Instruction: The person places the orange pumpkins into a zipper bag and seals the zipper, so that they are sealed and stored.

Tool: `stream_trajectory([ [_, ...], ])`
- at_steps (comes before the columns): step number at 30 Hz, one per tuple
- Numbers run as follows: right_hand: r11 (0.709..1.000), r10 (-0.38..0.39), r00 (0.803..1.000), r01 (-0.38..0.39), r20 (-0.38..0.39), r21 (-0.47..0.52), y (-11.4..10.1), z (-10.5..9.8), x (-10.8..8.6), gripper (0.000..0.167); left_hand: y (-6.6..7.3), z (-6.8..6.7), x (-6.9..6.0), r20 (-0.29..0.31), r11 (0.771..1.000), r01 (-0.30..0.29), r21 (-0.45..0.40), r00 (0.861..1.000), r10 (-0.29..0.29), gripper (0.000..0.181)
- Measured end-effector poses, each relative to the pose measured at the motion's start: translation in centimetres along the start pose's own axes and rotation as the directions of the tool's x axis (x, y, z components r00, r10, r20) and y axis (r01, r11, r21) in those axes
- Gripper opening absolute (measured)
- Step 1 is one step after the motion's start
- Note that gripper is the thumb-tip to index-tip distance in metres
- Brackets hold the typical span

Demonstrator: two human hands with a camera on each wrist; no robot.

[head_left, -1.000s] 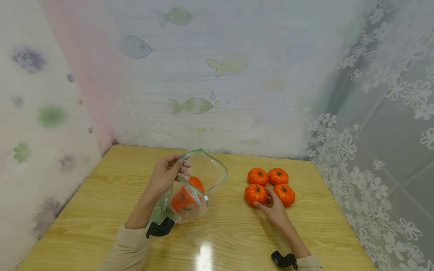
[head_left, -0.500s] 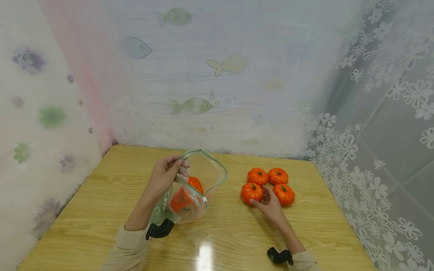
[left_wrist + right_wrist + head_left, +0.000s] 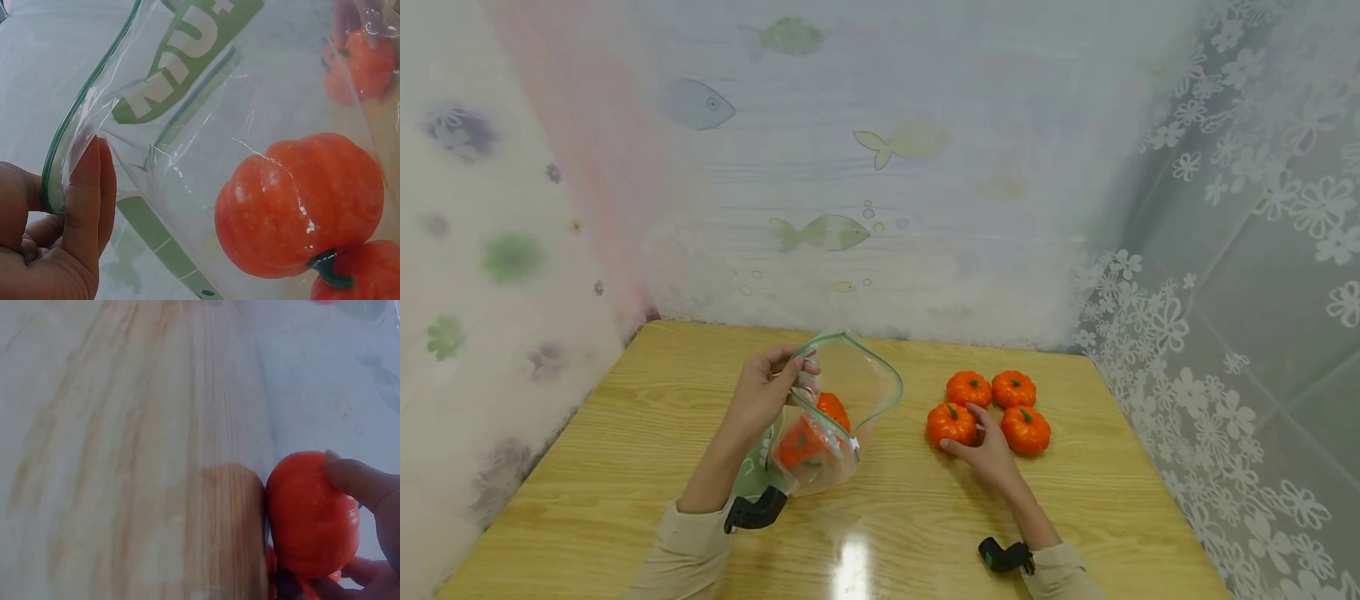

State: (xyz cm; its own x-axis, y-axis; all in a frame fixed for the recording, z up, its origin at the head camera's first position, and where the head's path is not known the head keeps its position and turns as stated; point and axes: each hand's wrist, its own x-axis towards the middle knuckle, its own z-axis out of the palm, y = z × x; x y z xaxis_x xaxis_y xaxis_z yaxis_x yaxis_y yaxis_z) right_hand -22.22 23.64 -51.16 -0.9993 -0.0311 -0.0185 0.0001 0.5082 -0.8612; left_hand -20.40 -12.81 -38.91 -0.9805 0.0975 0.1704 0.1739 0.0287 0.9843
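Passage available over tabletop [image 3: 895,483] between bag [image 3: 822,481] and gripped pumpkin [image 3: 950,427]. Obstructing its far and right sides: far-left pumpkin [image 3: 967,388], far-right pumpkin [image 3: 1013,389], near-right pumpkin [image 3: 1026,432].

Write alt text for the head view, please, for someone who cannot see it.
A person's left-hand grip holds open a clear bag with orange pumpkins inside; the right-hand grip holds another pumpkin beside three more pumpkins on a wooden table.

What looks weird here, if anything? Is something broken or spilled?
Nothing stands out. The four shiny orange ribbed pumpkins outside the clear, green-edged plastic bag show no breaks I can see. The bright white patch on the yellowish wooden table looks like reflected light, not a spill.
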Motion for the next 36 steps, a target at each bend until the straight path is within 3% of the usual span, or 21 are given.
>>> stream_trajectory([
  [9,0.997,-0.061,0.998,0.061,-0.005,0.049,-0.7,0.3,0.1,0.082,-0.1,-0.1,-0.1,-0.007,1.0,-0.001,-0.019,1.0,0.001,0.027],
  [27,0.986,-0.087,0.995,0.095,-0.057,0.14,-1.3,0.5,-0.6,0.083,-0.3,-0.2,-0.3,-0.045,0.996,0.003,-0.093,0.999,-0.007,0.029],
  [36,0.964,-0.069,0.998,0.07,-0.012,0.258,-2.0,0.3,-1.6,0.083,-0.4,-0.3,-0.4,-0.041,0.995,0.009,-0.102,0.999,-0.013,0.029],
])
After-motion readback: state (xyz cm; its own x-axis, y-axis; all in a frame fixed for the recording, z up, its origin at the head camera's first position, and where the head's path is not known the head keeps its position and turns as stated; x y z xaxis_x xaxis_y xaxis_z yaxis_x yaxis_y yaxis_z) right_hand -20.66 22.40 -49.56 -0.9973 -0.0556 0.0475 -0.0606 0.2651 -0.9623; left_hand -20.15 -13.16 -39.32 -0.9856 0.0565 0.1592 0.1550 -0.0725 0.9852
